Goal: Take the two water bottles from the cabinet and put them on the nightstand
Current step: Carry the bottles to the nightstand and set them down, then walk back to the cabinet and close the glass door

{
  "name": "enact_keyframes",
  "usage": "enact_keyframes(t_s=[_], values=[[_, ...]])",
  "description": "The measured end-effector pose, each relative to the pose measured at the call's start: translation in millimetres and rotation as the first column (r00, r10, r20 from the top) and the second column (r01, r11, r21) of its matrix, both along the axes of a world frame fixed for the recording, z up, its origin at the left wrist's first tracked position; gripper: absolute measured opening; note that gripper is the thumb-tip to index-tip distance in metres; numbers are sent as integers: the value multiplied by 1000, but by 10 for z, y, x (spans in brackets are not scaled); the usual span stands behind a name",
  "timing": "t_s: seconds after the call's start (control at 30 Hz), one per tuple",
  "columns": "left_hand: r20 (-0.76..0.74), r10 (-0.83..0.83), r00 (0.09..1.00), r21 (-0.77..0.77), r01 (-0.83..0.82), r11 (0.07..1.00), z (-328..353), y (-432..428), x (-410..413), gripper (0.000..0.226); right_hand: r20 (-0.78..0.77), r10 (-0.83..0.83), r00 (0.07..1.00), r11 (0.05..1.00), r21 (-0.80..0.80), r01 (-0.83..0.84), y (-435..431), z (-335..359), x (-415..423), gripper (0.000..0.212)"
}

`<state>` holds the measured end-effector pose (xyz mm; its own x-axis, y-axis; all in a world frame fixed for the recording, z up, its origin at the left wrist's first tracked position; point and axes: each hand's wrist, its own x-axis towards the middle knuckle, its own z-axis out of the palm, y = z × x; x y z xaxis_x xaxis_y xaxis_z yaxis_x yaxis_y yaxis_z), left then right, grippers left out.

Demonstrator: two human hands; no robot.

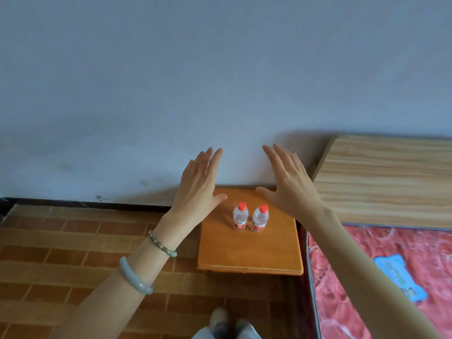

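Note:
Two small clear water bottles with red caps and red labels stand upright side by side on the orange wooden nightstand [249, 253]: the left bottle [240, 216] and the right bottle [260, 218]. My left hand [199, 184] hovers above and to the left of them, fingers spread, palm down, holding nothing. My right hand [291, 184] hovers above and to the right, also flat and spread with nothing in it. Neither hand touches a bottle.
A pale wall rises behind the nightstand. A bed with a red patterned mattress [381, 277] and a light wooden headboard [386, 179] lies to the right. Brown brick-pattern floor [73, 241] stretches left. My feet [230, 324] stand just before the nightstand.

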<state>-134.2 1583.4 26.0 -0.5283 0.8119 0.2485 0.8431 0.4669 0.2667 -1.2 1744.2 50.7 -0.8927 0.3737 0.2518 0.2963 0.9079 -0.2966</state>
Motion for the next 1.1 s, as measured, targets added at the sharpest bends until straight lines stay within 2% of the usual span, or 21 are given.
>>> enact_keyframes(t_s=[0.13,0.3,0.53,0.67,0.8,1.03,1.1], values=[[-82,101,991,-66,-107,992,120,-273,-8,104,42,89,995,994,59,-91,-177,115,-158,95],[-165,299,940,-68,-314,947,228,-704,15,102,76,254,964,962,78,-260,-401,170,-485,96],[-131,640,757,-83,-652,754,309,-1374,289,99,74,581,811,810,51,-585,-997,306,-779,92],[-127,776,617,-63,-786,615,358,-1834,656,103,90,725,683,682,46,-730,-1463,343,-839,91],[-69,893,445,30,-894,448,419,-2352,1111,103,81,853,515,516,9,-857,-2070,432,-805,86],[-139,990,35,35,-999,40,461,-3271,1950,103,-63,986,152,154,36,-987,-3383,535,-546,61],[-171,982,-76,21,-997,-74,488,-3517,2170,103,-43,997,57,59,62,-996,-3785,509,-471,68]])
